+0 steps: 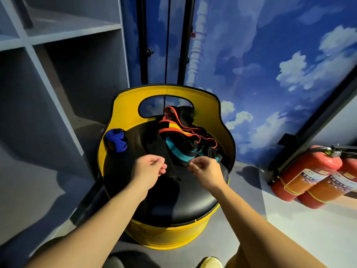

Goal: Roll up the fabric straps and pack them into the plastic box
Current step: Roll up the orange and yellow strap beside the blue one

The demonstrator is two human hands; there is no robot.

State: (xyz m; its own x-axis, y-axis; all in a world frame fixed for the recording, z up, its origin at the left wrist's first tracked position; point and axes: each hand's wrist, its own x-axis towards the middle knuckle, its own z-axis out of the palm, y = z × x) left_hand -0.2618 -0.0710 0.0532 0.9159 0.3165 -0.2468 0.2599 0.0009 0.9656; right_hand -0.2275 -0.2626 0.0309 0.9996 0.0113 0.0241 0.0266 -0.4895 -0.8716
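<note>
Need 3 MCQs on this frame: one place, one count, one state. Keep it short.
1. Where is the blue roll?
A. left edge of the seat
B. on the shelf
C. on the floor

2. How many extinguishers?
A. one
B. two
C. four

3. The strap pile is:
A. rolled
B. boxed
C. loose and tangled

Answers: 1 A, it sits by the yellow backrest at the seat's left. 2 B, two red cylinders lean at the right wall. 3 C, orange, teal and black straps lie jumbled.
</note>
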